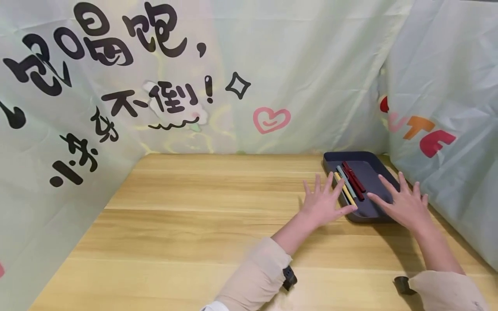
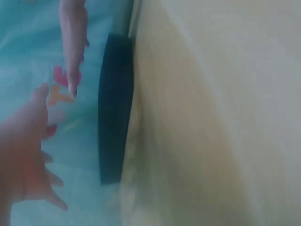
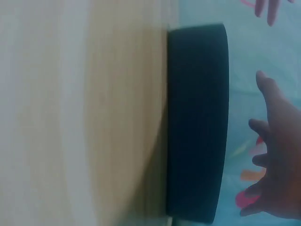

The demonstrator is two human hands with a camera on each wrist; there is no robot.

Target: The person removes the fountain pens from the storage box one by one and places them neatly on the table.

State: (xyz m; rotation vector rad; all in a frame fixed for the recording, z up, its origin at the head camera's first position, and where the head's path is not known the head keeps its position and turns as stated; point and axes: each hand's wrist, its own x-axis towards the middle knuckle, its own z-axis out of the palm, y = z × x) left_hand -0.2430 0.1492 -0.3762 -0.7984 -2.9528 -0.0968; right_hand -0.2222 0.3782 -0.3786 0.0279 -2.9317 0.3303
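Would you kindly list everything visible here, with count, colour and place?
tray: one, dark grey, far right of the table.
pens: four in the tray, side by side: yellow, pale blue-grey, two dark red.
table: one, light wood.
backdrop sheets: pale green, printed with black characters, a pink heart and coloured letters, behind and on both sides.
sleeves: two, beige, near edge.
left hand: fingers spread, at the tray's left edge.
right hand: fingers spread, over the tray's near right corner.
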